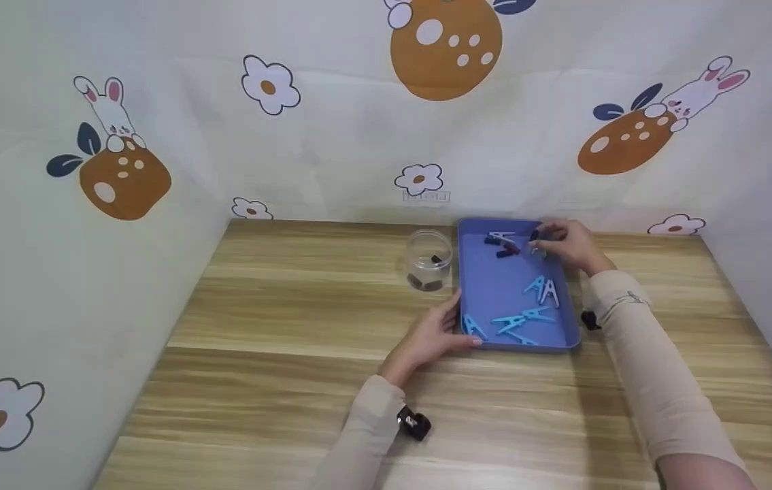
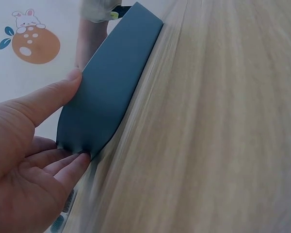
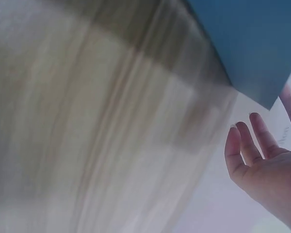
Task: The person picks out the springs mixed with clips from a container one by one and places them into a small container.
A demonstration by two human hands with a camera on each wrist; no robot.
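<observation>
A blue tray (image 1: 508,282) lies on the table, holding several light blue clothespins (image 1: 509,322), a whitish clothespin (image 1: 549,293) and some dark and reddish small pieces (image 1: 506,253) near another pale clothespin (image 1: 502,235). At its near left corner my left hand (image 1: 430,337) grips the tray; in the left wrist view the thumb rests on the rim and the fingers hold the corner. Over the far right part, my right hand (image 1: 569,245) pinches a small dark piece (image 1: 534,235) between thumb and fingers. The right wrist view leaves the pinch hidden behind the tray wall.
Left of the tray, close beside it, stands a clear round jar (image 1: 429,260) with a few dark pieces inside. Behind the wooden table (image 1: 277,299) hangs a pale printed cloth (image 1: 331,150). Black wrist cameras are strapped to both sleeves.
</observation>
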